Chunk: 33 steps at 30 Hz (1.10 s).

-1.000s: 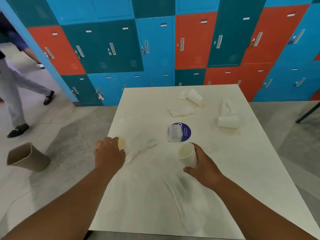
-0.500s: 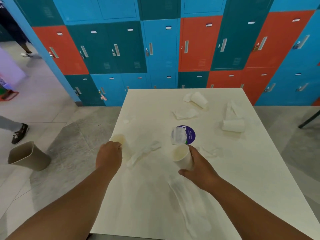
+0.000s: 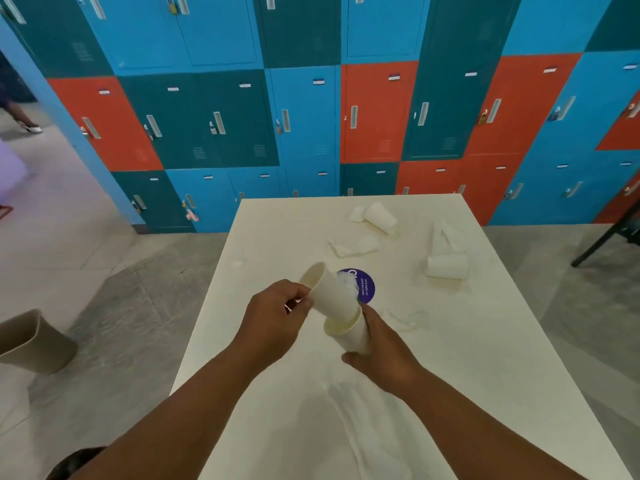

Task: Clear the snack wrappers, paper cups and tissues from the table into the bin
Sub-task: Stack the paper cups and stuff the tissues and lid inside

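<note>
My left hand [image 3: 275, 318] grips a white paper cup [image 3: 330, 292], tilted, its base pushed into the mouth of a second paper cup [image 3: 351, 336] that my right hand [image 3: 384, 355] holds. Both cups are above the white table [image 3: 485, 393]. Behind them lies a purple round wrapper [image 3: 365, 287] with a clear crumpled piece on it. Farther back lie two cups on their sides, one at the right [image 3: 446, 266] and one at the far end [image 3: 381, 218]. Tissues lie at the far middle [image 3: 353, 245], far right [image 3: 445, 237], beside my right hand [image 3: 405, 318] and near the front edge [image 3: 360, 427].
A beige bin [image 3: 33, 342] stands tilted on the grey floor to the left of the table. Blue, teal and red lockers [image 3: 311, 116] fill the wall behind. A dark table leg [image 3: 604, 239] shows at the right. A person's foot [image 3: 31, 128] is at the far left.
My left hand lifted its cup from the table's left side and brought it right, into the cup in my right hand. The view tilted up.
</note>
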### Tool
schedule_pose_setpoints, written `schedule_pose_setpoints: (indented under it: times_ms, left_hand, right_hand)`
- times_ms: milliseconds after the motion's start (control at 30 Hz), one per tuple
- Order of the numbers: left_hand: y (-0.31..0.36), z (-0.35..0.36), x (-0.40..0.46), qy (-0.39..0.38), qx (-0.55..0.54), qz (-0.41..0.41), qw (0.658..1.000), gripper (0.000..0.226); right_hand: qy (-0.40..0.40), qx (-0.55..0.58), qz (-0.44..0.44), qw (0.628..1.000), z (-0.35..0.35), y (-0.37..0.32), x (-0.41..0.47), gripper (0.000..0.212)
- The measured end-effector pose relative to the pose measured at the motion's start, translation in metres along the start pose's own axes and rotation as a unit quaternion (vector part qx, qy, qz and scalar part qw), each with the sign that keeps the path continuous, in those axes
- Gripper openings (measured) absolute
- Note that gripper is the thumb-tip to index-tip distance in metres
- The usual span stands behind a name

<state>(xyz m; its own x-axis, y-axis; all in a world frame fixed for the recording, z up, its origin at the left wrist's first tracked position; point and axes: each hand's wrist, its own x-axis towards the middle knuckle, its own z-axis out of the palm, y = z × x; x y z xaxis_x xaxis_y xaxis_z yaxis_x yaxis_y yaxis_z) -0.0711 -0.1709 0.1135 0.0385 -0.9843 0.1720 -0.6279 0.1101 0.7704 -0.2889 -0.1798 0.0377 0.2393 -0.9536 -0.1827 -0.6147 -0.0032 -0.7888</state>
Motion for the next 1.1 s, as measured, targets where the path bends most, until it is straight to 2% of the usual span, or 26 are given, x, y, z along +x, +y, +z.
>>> schedule_pose_setpoints:
  times_ms: [433, 667, 900, 1100]
  left_hand:
    - [0.013, 0.031, -0.002, -0.085, 0.029, 0.024, 0.996, 0.007]
    - [0.012, 0.060, -0.006, -0.158, 0.065, 0.044, 0.984, 0.022]
    - [0.017, 0.083, 0.004, -0.169, 0.049, 0.068, 0.982, 0.022]
    - [0.024, 0.107, 0.023, -0.141, 0.032, 0.066, 0.987, 0.041]
  right_hand:
    - [0.040, 0.026, 0.016, 0.999, -0.020, 0.008, -0.016, 0.078]
    - [0.060, 0.033, 0.009, 0.998, -0.021, 0.012, -0.016, 0.079]
    - [0.088, 0.053, 0.027, 0.994, -0.033, 0.025, -0.020, 0.081]
    - [0.128, 0.062, 0.063, 0.988, -0.050, 0.043, -0.034, 0.083]
